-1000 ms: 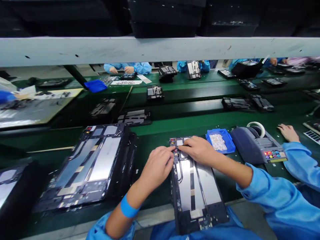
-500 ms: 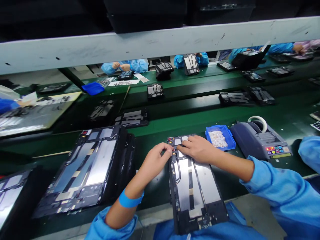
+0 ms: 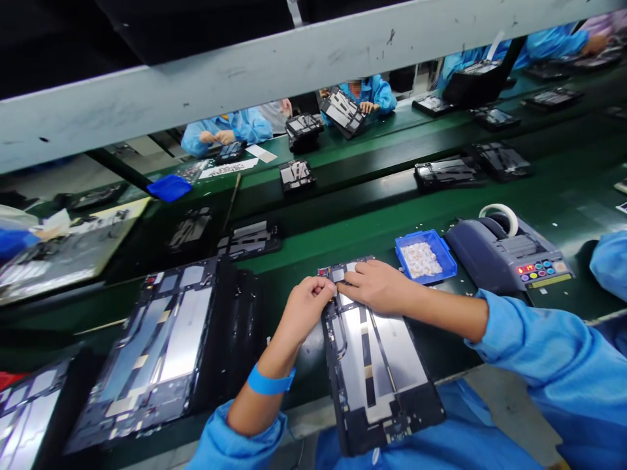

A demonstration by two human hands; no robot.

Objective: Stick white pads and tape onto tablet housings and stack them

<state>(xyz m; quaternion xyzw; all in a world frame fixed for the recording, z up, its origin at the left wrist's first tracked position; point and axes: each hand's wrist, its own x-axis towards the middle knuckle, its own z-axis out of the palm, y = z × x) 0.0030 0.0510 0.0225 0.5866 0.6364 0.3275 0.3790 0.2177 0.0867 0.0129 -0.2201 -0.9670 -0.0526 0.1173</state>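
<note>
Two hands met at the far end of an opened tablet (image 3: 377, 365) that lay lengthwise at the near edge of the worktop (image 3: 304, 261), its near end overhanging toward the person's lap. The left hand (image 3: 306, 307) was curled nearly closed, fingertips pinched against the tablet's far left corner; whether anything small sat between them could not be told. The right hand (image 3: 375, 287) lay flatter, palm down, fingers loosely bent and pressing on the tablet's far edge, just touching the left hand's fingertips. A blue band (image 3: 269, 382) circled the left wrist, and blue sleeves covered both forearms.

Just beyond the right hand, a small blue tray (image 3: 425, 258) held pale little parts. Beside it to the right stood a grey tape dispenser (image 3: 509, 254) with coloured buttons and a white roll on top. A stack of similar opened tablets (image 3: 166, 339) lay toward the near left corner of the worktop, well apart from the hands. A co-worker's blue sleeve (image 3: 610, 261) showed at the right edge. A pale beam (image 3: 245, 72) crossed above the worktop, and past it, at the far edge, other people in blue handled more tablets
</note>
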